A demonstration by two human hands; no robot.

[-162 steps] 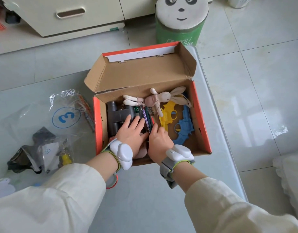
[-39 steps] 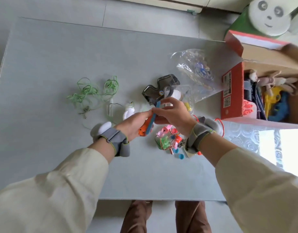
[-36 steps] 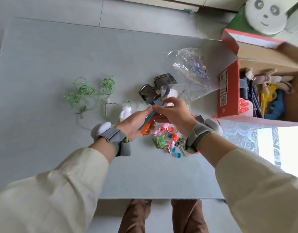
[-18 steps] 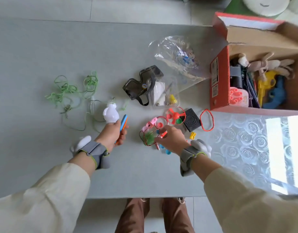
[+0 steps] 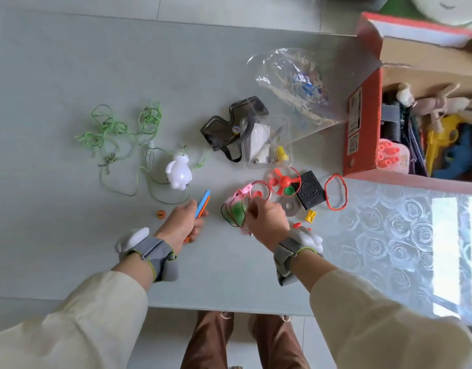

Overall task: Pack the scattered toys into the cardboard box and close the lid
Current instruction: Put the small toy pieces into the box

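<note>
My left hand [image 5: 182,221] grips blue and orange sticks [image 5: 203,203] just below a white figure toy [image 5: 178,174]. My right hand [image 5: 266,221] pinches a tangle of pink rings and a green piece [image 5: 236,207] lying on the table. The open cardboard box [image 5: 361,129] stands at the right with its lid up; a plush rabbit [image 5: 437,103], a yellow toy gun [image 5: 440,143] and a blue one [image 5: 461,158] lie inside.
Loose on the grey table [image 5: 69,62]: green cords [image 5: 117,129], dark goggles [image 5: 229,129], a clear bag [image 5: 296,83], a red propeller [image 5: 284,179], a black square piece [image 5: 309,189], a red band [image 5: 336,191], a small orange ball [image 5: 160,213]. The near edge runs just past my wrists.
My hands came apart. The left kept the blue and orange sticks and dropped low; the right went down to the pink ring tangle and took hold of it.
</note>
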